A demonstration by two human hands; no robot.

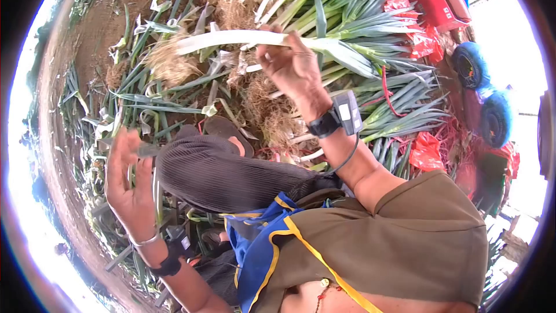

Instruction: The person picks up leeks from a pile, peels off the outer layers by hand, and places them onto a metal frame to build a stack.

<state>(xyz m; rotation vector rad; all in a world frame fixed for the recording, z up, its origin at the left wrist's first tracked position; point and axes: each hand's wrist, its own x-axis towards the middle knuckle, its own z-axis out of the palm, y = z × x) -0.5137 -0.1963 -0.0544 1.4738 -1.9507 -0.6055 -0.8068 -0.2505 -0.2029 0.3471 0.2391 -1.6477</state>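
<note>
My right hand is raised at upper centre, its fingers closed round the white stalk of a leek. The leek lies nearly level across the view, its blurred roots to the left and its green leaves to the right. My left hand is up at the left with its fingers stretched and apart, slightly blurred. A dim grey strip shows beside those fingers; what it is I cannot make out. Below the held leek is a pile of rooted leeks.
Loose leaves and trimmings litter the brown soil at left. My knee is at centre, beside a blue apron. At right are a red box, red plastic and blue-covered wheels.
</note>
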